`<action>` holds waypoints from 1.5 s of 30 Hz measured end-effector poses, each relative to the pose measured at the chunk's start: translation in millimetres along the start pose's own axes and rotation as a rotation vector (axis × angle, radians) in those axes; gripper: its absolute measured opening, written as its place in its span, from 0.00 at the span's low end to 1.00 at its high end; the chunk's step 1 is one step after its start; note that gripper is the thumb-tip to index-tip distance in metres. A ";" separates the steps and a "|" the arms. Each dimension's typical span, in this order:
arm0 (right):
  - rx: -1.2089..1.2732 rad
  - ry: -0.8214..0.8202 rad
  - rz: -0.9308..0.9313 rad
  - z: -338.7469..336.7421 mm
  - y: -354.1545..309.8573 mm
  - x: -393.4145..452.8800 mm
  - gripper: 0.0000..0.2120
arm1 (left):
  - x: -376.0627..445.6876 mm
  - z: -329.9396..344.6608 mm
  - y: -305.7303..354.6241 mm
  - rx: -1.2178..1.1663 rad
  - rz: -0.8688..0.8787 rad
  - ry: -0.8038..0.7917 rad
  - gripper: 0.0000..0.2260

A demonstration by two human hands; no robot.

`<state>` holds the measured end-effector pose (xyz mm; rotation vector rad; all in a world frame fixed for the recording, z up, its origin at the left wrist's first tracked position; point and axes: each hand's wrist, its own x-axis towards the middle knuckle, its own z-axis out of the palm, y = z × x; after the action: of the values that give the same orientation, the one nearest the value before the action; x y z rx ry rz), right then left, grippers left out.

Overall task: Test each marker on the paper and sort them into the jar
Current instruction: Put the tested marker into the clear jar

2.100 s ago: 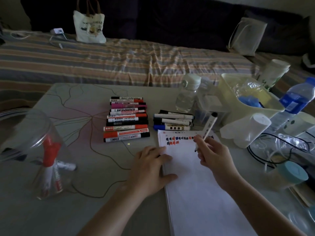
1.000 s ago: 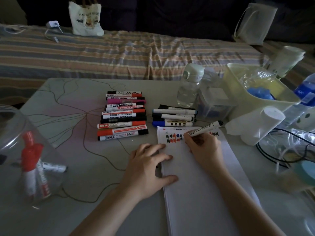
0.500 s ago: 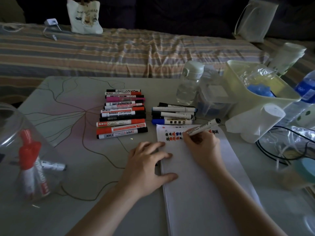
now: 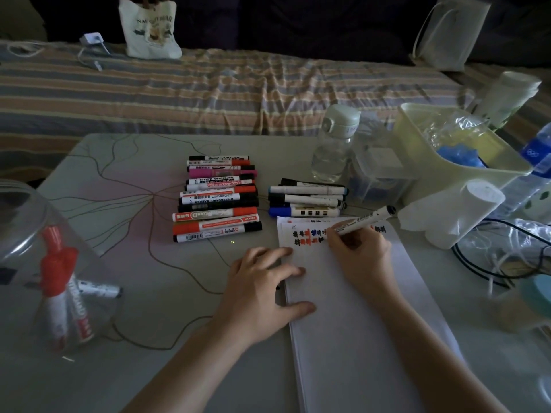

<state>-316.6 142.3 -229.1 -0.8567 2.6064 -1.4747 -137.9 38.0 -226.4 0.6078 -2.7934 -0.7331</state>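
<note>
Your right hand (image 4: 362,254) is gripping a white marker (image 4: 365,219) with its tip down on the top of the paper (image 4: 357,323), among 2 rows of black, red and blue test marks, while your left hand (image 4: 262,290) is lying flat with relaxed fingers spread over the paper's left edge on the tabletop (image 4: 143,293). Just beyond your hands, 2 rows of markers are lying, the larger stack (image 4: 217,201) carrying labels reading "WHITEBOARD MARKER" and "MARKER", the smaller group (image 4: 307,198) touching the paper's top edge. The clear jar (image 4: 44,263) is standing well to the left of your left hand, holding red-capped markers.
</note>
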 end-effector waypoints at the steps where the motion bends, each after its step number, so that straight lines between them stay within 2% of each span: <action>1: -0.001 0.004 -0.006 -0.1 0.4 0.3 0.09 | 0.0 -0.5 0.1 -0.002 -0.002 -0.003 0.36; 6: -0.027 0.013 0.024 1.7 -4.5 -0.4 0.07 | -2.8 -6.0 4.0 -0.021 0.020 -0.036 0.30; 10: 0.074 0.006 0.090 -3.2 -2.0 3.5 0.09 | -5.2 -10.5 1.1 -0.026 -0.043 0.135 0.27; 13: 0.163 -0.001 0.136 -14.3 -13.6 -2.4 0.12 | -13.1 -18.2 0.2 -0.034 -0.110 0.155 0.18; 15: 0.188 -0.066 0.197 -13.8 -17.0 3.3 0.08 | -9.4 -17.4 -3.5 -0.051 -0.129 0.145 0.12; 18: 0.303 -0.140 0.280 -33.9 -34.1 7.7 0.02 | -14.5 -23.2 -0.6 -0.085 -0.166 0.148 0.08; 21: 0.508 -0.158 0.294 -65.1 -62.7 -4.3 0.05 | -26.3 -39.6 10.0 -0.314 -0.295 0.161 0.04; 23: 0.609 -0.189 0.319 -79.5 -83.4 -27.8 0.08 | -36.4 -53.0 17.8 -0.513 -0.352 0.149 0.06; 27: 0.636 -0.245 0.314 -87.4 -100.9 -77.0 0.10 | -50.5 -65.7 28.6 -1.082 -0.466 0.159 0.10; 30: 0.649 -0.246 0.307 -81.8 -103.9 -107.5 0.10 | -59.4 -69.9 33.8 -1.383 -0.527 0.129 0.11; 34: 0.665 -0.236 0.321 -73.0 -108.9 -125.5 0.06 | -69.8 -75.3 32.1 -1.504 -0.549 0.110 0.10; 41: 0.695 -0.265 0.219 -65.4 -127.4 -125.1 0.05 | -75.7 -85.3 33.2 -1.715 -0.600 0.166 0.11; 45: 0.732 -0.272 0.207 -59.5 -132.4 -124.7 0.05 | -73.5 -85.4 34.6 -1.728 -0.596 0.160 0.10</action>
<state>-168.4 194.9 -120.1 -0.6116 1.6896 -1.8755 -59.7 60.8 -141.2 0.8706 -0.9114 -2.4027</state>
